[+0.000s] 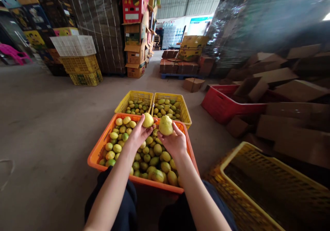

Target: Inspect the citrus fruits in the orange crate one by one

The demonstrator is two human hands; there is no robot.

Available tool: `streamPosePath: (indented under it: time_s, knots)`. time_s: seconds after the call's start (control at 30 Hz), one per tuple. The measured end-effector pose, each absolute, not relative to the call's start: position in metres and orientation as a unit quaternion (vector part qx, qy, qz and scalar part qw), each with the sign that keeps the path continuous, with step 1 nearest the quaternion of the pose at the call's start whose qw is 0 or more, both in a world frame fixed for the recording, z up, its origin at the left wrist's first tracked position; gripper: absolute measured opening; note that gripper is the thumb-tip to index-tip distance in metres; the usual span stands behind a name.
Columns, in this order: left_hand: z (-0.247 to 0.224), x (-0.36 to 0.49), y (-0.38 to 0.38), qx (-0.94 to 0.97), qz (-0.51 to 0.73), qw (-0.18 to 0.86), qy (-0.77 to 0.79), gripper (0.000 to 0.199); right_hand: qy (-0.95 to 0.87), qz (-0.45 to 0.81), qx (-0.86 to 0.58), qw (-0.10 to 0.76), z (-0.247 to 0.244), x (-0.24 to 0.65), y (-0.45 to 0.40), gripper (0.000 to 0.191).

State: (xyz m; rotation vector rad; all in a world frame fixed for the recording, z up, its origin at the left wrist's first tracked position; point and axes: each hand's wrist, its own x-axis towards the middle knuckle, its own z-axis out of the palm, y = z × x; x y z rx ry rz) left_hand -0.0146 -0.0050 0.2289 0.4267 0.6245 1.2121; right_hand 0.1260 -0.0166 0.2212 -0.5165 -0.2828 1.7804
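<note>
My left hand [140,132] is closed around a yellow lemon [147,120], its fingers curled beneath the fruit. A bigger, bumpy lemon [165,125] rests in my right hand [175,141], with the thumb along its right side. Both hands are raised over an orange crate [94,158] full of yellow and greenish lemons [157,149]. Behind it, touching each other, stand two yellow crates, the left one [121,101] with smaller greenish fruit and the right one [186,111] with larger yellow fruit.
At the lower right stands a yellow crate [233,155]. A red crate [215,104] and a heap of flattened cardboard boxes [294,121] lie beyond it. White and yellow crates [79,64] are stacked at the back left, near tall stacks of cartons [134,32].
</note>
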Motion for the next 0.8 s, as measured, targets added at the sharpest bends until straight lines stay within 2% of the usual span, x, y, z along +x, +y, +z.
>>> streamPosePath:
  time_s: [0.2,0.33,0.47,0.57,0.73,0.8]
  knots:
    - [0.228,-0.016,-0.003,0.172,0.565,0.749,0.301,0.027,-0.153,0.756,-0.222,0.596,0.218,0.123,-0.017,0.017]
    - [0.229,-0.018,-0.001,0.142,0.551,0.759,0.317,0.032,-0.141,0.73,-0.245,0.622,0.215,0.122,-0.016,0.009]
    - [0.232,-0.02,-0.002,0.131,0.534,0.771,0.322,0.035,-0.176,0.739,-0.222,0.611,0.214,0.121,-0.016,0.016]
    - [0.233,-0.021,-0.003,0.122,0.537,0.774,0.313,0.038,-0.127,0.746,-0.238,0.609,0.216,0.119,-0.016,0.019]
    - [0.229,-0.02,-0.004,0.127,0.568,0.751,0.313,0.023,-0.083,0.714,-0.29,0.632,0.21,0.116,-0.009,0.007]
    - [0.228,-0.02,-0.005,0.124,0.567,0.756,0.304,0.023,-0.085,0.705,-0.317,0.629,0.207,0.116,-0.006,0.009]
